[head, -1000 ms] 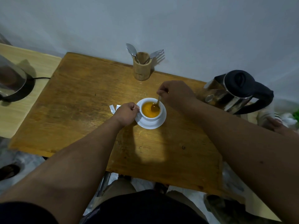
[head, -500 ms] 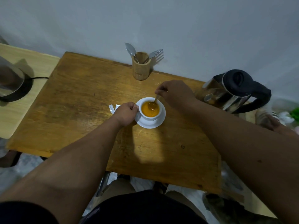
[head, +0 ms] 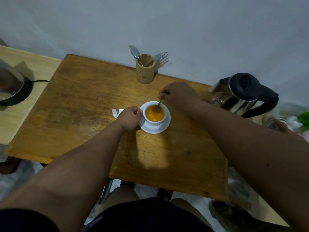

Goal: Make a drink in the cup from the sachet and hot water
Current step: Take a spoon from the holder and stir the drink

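One view only, from the head camera, looking down over both forearms at a wooden desk (head: pixel 80 104) set against a pale wall. Near the middle stands a white cup (head: pixel 154 113) on a white saucer (head: pixel 164 126), filled close to the rim with an opaque orange drink. The left hand (head: pixel 129 118) is curled at the cup's left side, fingers closed on what seems to be the handle, though the handle itself is hidden behind the knuckles. The right hand (head: pixel 178 95) hovers just beyond the cup with its fingers pinched narrow on the stem of a small spoon (head: pixel 158 107), whose bowl is dipped into the liquid at the far side. Just left of the left hand lies the torn white sachet (head: pixel 116 112), flat on the desk and partly covered. A steel kettle (head: pixel 240 94) with a black lid and handle sits at the right edge, well apart from the cup. A wooden holder (head: pixel 145 69) with a spoon and a fork stands by the wall.

Powder and water both appear to be in already, so the step in hand looks like stirring, late in the task. The next move probably calls for a few more gentle circles, then lifting the spoon straight out without sloshing a cup this full.
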